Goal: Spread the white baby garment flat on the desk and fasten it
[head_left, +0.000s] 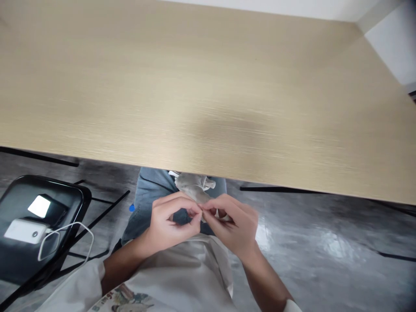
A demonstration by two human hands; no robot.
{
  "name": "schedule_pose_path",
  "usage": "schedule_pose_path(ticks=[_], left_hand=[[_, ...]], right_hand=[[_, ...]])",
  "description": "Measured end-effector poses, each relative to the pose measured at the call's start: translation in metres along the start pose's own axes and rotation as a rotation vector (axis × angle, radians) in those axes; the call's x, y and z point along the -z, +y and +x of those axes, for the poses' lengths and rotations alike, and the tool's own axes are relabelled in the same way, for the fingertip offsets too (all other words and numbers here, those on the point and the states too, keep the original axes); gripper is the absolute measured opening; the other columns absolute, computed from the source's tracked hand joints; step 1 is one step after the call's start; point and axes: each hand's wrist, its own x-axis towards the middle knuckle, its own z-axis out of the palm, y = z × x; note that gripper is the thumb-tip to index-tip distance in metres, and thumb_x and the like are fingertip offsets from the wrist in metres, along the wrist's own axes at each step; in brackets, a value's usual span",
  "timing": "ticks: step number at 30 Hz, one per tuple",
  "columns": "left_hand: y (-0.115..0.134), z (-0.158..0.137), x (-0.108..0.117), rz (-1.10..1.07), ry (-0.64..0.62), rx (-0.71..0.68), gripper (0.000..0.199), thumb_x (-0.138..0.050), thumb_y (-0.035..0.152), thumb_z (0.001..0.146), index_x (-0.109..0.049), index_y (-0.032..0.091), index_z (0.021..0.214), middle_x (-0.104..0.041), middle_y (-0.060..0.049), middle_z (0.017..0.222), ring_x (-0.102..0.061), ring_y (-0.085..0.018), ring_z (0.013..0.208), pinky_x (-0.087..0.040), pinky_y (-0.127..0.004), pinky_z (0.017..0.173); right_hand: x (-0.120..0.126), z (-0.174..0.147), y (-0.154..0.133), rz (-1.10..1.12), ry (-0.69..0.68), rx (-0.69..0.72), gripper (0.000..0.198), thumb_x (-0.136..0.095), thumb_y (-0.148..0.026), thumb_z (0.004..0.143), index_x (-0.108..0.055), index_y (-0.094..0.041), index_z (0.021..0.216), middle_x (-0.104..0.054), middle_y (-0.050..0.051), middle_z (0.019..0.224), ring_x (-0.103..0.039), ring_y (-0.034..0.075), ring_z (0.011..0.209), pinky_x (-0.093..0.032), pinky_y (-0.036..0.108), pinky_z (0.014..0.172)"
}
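Observation:
My left hand and my right hand meet in front of my body, just below the table's front edge. On each one the thumb and index finger are pinched together, and the fingertips of the two hands touch or nearly touch. Whatever sits between them, if anything, is too small or too hidden to make out. Right behind the fingertips, a crumpled grey-beige cloth thing lies on my lap between the jeans-clad legs. The hands partly cover it, and I cannot tell whether the fingers grip it.
A wide wooden table stretches ahead of me, with a shadow near its front edge. To the left stands a black folding chair; on its seat lie a white power bank with a white cable and a dark object with a bright reflection.

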Motion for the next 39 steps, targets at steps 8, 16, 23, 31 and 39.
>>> schedule_pose_path(ticks=[8, 16, 23, 31, 39], left_hand=[[-0.0001, -0.0004, -0.0003, -0.030, 0.014, -0.004, 0.020, -0.072, 0.000, 0.075, -0.070, 0.017, 0.085, -0.071, -0.002, 0.077, -0.065, -0.010, 0.066, -0.054, -0.020, 0.063], [-0.0018, -0.0029, -0.0010, -0.042, 0.028, -0.011, 0.021, -0.072, -0.001, 0.074, -0.070, 0.016, 0.085, -0.070, -0.001, 0.077, -0.065, -0.010, 0.066, -0.053, -0.020, 0.064], [-0.0024, -0.0035, -0.0016, -0.053, 0.037, -0.006, 0.023, -0.072, -0.002, 0.073, -0.070, 0.016, 0.086, -0.070, -0.001, 0.078, -0.065, -0.010, 0.067, -0.053, -0.020, 0.065], [-0.0019, -0.0039, -0.0014, -0.058, 0.036, 0.005, 0.022, -0.072, -0.001, 0.073, -0.070, 0.017, 0.085, -0.070, -0.001, 0.078, -0.064, -0.010, 0.066, -0.053, -0.020, 0.064], [-0.0032, -0.0059, -0.0014, -0.069, 0.037, 0.008, 0.022, -0.073, -0.001, 0.074, -0.070, 0.017, 0.086, -0.070, -0.001, 0.079, -0.064, -0.010, 0.067, -0.052, -0.021, 0.064]], right_hand=[[-0.0006, 0.0005, -0.0022, 0.011, 0.009, -0.011, 0.013, -0.070, -0.009, 0.087, -0.070, -0.022, 0.085, -0.066, -0.004, 0.064, -0.053, 0.007, 0.049, -0.044, 0.018, 0.047], [-0.0017, -0.0011, -0.0015, 0.022, 0.008, -0.025, 0.012, -0.071, -0.011, 0.087, -0.070, -0.022, 0.085, -0.064, -0.004, 0.063, -0.051, 0.007, 0.049, -0.042, 0.018, 0.046], [-0.0020, -0.0016, -0.0012, 0.026, 0.005, -0.017, 0.012, -0.071, -0.010, 0.087, -0.069, -0.022, 0.085, -0.064, -0.004, 0.063, -0.050, 0.007, 0.048, -0.039, 0.019, 0.044], [-0.0025, -0.0026, -0.0003, 0.032, 0.008, -0.015, 0.013, -0.072, -0.009, 0.087, -0.068, -0.021, 0.085, -0.064, -0.004, 0.063, -0.050, 0.007, 0.048, -0.038, 0.019, 0.044], [-0.0025, -0.0015, -0.0017, 0.039, 0.011, -0.008, 0.013, -0.073, -0.009, 0.086, -0.069, -0.022, 0.086, -0.064, -0.004, 0.063, -0.049, 0.007, 0.048, -0.038, 0.019, 0.044]])
